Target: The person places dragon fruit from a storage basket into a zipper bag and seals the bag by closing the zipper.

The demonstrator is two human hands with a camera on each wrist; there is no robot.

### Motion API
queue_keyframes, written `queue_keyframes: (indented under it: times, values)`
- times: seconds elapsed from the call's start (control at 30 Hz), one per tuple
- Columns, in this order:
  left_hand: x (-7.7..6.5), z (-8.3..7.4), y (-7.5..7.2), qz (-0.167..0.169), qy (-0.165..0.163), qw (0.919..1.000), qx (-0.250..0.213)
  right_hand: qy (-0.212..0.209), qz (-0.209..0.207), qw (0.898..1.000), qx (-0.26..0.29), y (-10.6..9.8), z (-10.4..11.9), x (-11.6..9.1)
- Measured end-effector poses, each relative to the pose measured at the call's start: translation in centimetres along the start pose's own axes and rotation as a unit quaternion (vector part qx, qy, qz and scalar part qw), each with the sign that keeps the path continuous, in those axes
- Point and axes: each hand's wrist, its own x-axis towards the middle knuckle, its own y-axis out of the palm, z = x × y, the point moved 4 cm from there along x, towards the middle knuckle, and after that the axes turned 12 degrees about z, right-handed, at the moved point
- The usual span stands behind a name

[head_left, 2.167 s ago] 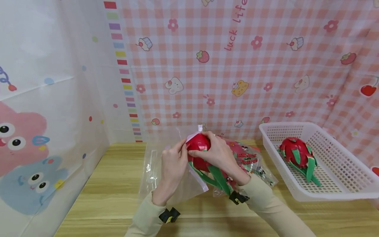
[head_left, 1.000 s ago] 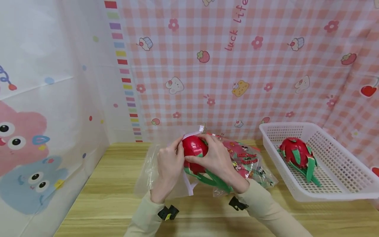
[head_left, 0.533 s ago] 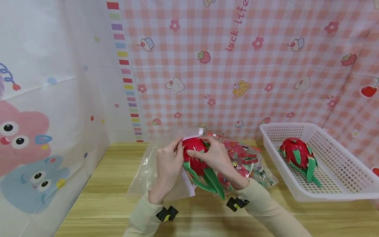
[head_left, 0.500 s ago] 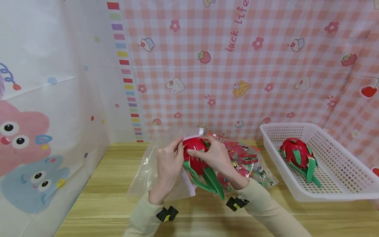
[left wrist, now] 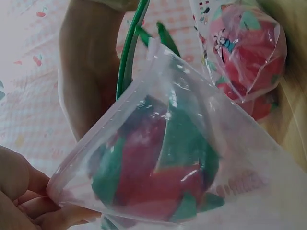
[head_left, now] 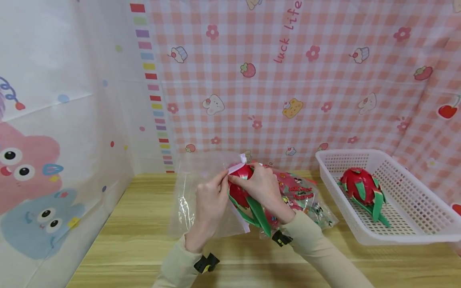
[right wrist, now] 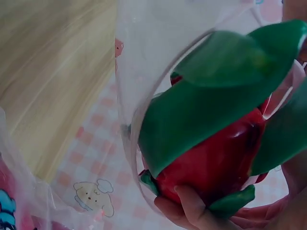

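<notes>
In the head view my left hand point(head_left: 209, 202) pinches the rim of a clear zip bag point(head_left: 185, 200) at its mouth. My right hand point(head_left: 264, 188) grips a red dragon fruit point(head_left: 238, 195) with long green leaf tips, thumb across its near side. The fruit sits partly inside the bag's mouth, its leaves trailing out toward me. Through the plastic in the left wrist view, the fruit's body point(left wrist: 144, 167) shows red and green. Seen from the right wrist, the bag's edge curves around the fruit point(right wrist: 216, 158), and fingertips press its red skin.
Right of my hands lies a printed clear bag point(head_left: 300, 194) with another dragon fruit inside. A white perforated basket point(head_left: 414, 192) farther right holds one more dragon fruit point(head_left: 361, 186). A checked cloth point(head_left: 266, 84) hangs behind the wooden table point(head_left: 137, 240).
Both hands have shifted slightly right and back since half a second ago. The bag's mouth has moved right over the fruit, and less of the red skin shows.
</notes>
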Motion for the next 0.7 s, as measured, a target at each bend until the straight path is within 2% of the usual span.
queue_keyframes:
  times: [0.07,0.23,0.37,0.47,0.6,0.7]
  values:
    - [0.0,-0.1,0.3,0.008,0.004,0.9999,-0.009,0.003,-0.004,1.0,-0.005,0.1,-0.1,0.1]
    - [0.3,-0.4,0.3,0.014,-0.006,0.9991,-0.039,0.0,0.016,1.0,0.016,0.2,-0.4,0.4]
    - [0.6,-0.2,0.0,0.005,-0.013,0.9989,-0.045,-0.015,0.041,0.998,0.042,0.3,-0.7,0.7]
    - [0.6,0.3,-0.2,-0.006,-0.016,0.9988,-0.045,-0.033,0.066,0.997,0.037,0.5,-1.2,0.9]
    - [0.3,1.4,-0.1,-0.005,-0.025,0.9985,-0.049,-0.035,0.131,0.991,-0.02,1.2,-2.7,1.1]
    - [0.1,1.9,0.1,0.007,-0.033,0.9979,-0.056,-0.014,0.214,0.976,-0.049,2.2,-3.9,0.8]
